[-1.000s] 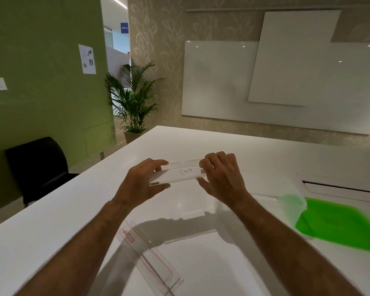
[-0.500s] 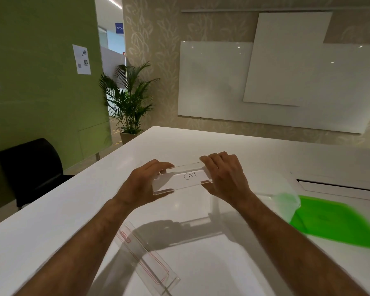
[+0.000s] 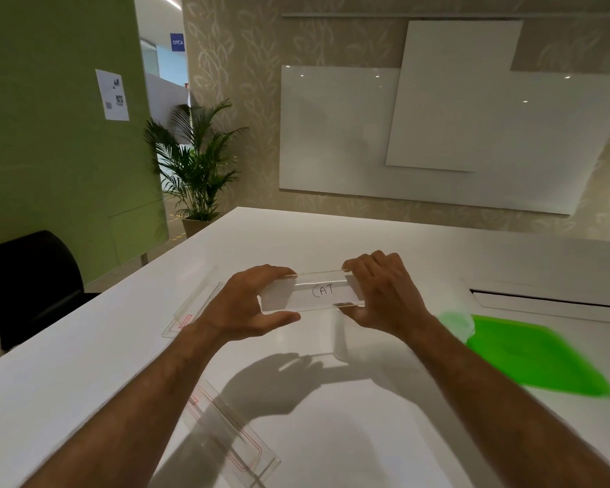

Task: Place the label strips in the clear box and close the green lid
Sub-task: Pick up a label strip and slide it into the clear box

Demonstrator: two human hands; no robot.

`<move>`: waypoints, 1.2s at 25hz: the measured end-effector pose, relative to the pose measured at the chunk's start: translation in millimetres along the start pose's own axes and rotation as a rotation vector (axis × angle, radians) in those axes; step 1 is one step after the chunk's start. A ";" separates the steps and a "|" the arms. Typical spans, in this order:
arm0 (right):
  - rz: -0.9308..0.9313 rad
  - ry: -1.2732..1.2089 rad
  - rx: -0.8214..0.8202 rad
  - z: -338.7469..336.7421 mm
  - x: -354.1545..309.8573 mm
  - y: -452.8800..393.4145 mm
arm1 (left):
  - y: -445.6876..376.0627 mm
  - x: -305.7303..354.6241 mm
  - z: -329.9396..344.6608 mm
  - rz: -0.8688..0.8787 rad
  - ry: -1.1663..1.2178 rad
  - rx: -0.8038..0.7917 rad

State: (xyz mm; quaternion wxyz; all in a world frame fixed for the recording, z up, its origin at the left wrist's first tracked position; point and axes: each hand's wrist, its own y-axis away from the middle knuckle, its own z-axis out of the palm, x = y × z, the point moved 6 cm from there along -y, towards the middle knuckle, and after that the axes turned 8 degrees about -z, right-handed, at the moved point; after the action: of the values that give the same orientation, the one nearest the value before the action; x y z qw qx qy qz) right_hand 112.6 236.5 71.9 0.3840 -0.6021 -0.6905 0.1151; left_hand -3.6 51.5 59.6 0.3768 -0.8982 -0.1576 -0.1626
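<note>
A clear plastic label strip (image 3: 317,292) with a white insert reading "CAT" is held level above the white table. My left hand (image 3: 250,304) pinches its left end and my right hand (image 3: 381,294) grips its right end. The clear box (image 3: 453,320) stands just right of my right wrist, faint and partly hidden by my arm. The green lid (image 3: 529,353) lies flat on the table to its right. Two more clear strips rest on the table: one (image 3: 191,308) behind my left hand, another (image 3: 233,442) near the front edge beside my left forearm.
The white table (image 3: 331,237) stretches ahead, with a cable slot (image 3: 550,301) at the right. A black chair (image 3: 29,287) stands at the left edge, a potted palm (image 3: 196,163) beyond the far corner. Whiteboards hang on the back wall.
Both hands have kept hold of the "CAT" strip, which now sits flatter with its face turned up. The view has shifted, revealing a second clear strip behind my left hand.
</note>
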 end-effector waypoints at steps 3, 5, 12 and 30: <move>-0.013 -0.110 -0.106 -5.6 20.4 10.0 | -9.2 5.2 8.3 0.001 0.009 -0.004; 0.037 -0.212 -0.155 -11.5 36.9 16.3 | -16.6 10.3 15.0 -0.018 0.045 -0.001; 0.258 -0.332 -0.368 -17.7 90.4 39.7 | -57.8 28.5 46.1 -0.135 0.020 -0.110; 0.326 -0.313 -0.690 40.3 147.6 56.8 | -137.4 38.9 142.2 -0.184 -0.457 -0.541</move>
State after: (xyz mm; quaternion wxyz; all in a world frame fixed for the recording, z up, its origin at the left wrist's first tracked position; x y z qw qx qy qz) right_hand 130.8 398.6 67.0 0.0264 -0.7723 -0.6341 0.0265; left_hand 0.2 252.8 67.3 0.0644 -0.9606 -0.2689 -0.0267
